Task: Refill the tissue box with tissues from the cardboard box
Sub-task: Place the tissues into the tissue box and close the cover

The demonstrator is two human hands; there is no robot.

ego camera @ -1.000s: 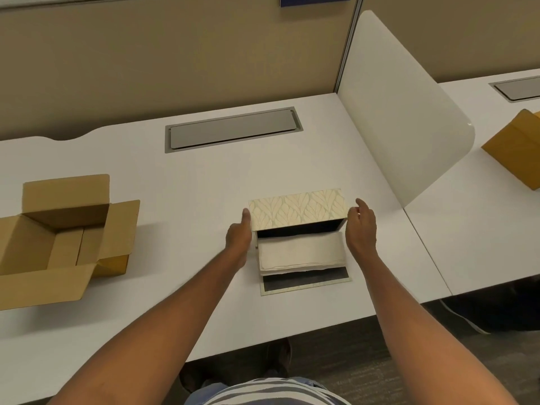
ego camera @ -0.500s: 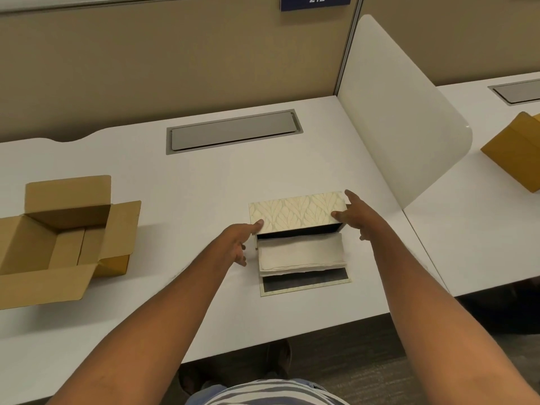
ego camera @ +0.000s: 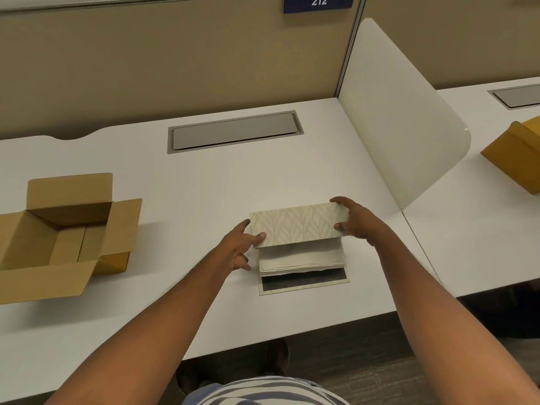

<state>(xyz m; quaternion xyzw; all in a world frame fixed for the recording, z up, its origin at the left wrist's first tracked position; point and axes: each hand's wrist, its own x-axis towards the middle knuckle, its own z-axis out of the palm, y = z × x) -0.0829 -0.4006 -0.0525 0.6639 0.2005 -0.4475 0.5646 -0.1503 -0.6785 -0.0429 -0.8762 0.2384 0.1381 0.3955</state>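
A cream tissue box cover (ego camera: 298, 226) with a leaf pattern is tilted over a stack of white tissues (ego camera: 301, 257). The tissues rest on the box's flat base (ego camera: 304, 283), which has a dark inner face. My left hand (ego camera: 239, 248) grips the cover's left end, thumb on its front face. My right hand (ego camera: 355, 220) grips the cover's right end. An open brown cardboard box (ego camera: 67, 235) stands at the left of the white desk (ego camera: 204, 185); its inside looks empty.
A grey cable hatch (ego camera: 233, 131) is set into the desk behind the tissue box. A white curved divider (ego camera: 400, 121) stands at the right. Another brown box (ego camera: 517, 153) sits on the neighbouring desk. The desk's front edge is close to me.
Both hands have closed on the ends of the cover, and the cover has tipped forward and down over the tissue stack, hiding the dark opening seen before.
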